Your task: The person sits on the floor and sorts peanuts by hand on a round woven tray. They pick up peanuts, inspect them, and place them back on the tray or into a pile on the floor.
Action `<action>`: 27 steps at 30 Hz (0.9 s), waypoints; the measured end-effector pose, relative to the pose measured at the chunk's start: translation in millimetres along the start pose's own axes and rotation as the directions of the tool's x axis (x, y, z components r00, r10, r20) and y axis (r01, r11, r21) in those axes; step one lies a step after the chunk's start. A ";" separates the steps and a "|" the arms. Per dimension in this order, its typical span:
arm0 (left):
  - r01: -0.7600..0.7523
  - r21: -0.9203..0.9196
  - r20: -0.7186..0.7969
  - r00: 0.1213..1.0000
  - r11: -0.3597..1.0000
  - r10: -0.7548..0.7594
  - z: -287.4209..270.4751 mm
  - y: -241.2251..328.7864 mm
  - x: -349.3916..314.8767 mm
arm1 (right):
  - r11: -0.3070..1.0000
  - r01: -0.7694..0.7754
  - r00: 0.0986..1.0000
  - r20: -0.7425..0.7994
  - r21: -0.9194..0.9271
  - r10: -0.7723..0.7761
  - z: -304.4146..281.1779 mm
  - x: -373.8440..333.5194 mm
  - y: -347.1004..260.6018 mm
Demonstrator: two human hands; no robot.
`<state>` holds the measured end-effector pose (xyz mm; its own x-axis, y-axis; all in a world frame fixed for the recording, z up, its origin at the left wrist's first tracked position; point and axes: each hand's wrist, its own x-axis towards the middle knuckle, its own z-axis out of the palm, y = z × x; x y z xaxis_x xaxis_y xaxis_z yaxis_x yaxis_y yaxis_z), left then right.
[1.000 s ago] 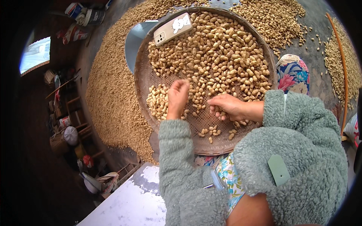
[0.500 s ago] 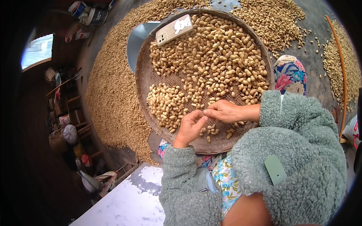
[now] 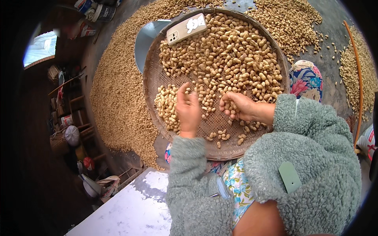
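A round woven bamboo tray [image 3: 214, 128] rests across my knees, with a large heap of unshelled peanuts [image 3: 232, 51] over its far and right side. A smaller peanut pile [image 3: 167, 106] lies at its left. My left hand [image 3: 188, 114] is over the right edge of that smaller pile, fingers apart and somewhat blurred, with nothing seen in them. Near the tray's middle, my right hand [image 3: 242, 107] curls its fingers around several peanuts [image 3: 231, 107]. A few loose peanuts [image 3: 219, 136] lie on the weave just below it.
A phone in a beige case [image 3: 186, 29] lies on the tray's far left rim. Behind it a grey-blue scoop-like piece [image 3: 147, 41] sticks out. Spread peanuts [image 3: 118, 90] cover the floor at left, and more [image 3: 287, 23] lie beyond. An orange pole [image 3: 356, 74] stands at right.
My hands, together before, are now apart. The left has moved up and left to the smaller pile with its fingers opened. The right has risen slightly and turned, showing peanuts in its fingers.
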<state>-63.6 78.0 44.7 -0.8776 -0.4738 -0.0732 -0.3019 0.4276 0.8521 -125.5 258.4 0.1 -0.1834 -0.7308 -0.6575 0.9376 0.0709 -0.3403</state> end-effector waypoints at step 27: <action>0.638 -0.308 0.374 0.763 0.706 -0.527 -31.4 -48.2 10.7 | 0.985 -0.096 0.995 0.013 -0.145 0.099 8.9 2.2 6.7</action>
<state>-46.8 28.2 19.1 -0.6497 -0.2987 -0.6990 -0.6588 -0.2376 0.7138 -117.0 251.2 2.4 -0.0858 -0.7288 -0.6793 0.8981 0.2385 -0.3694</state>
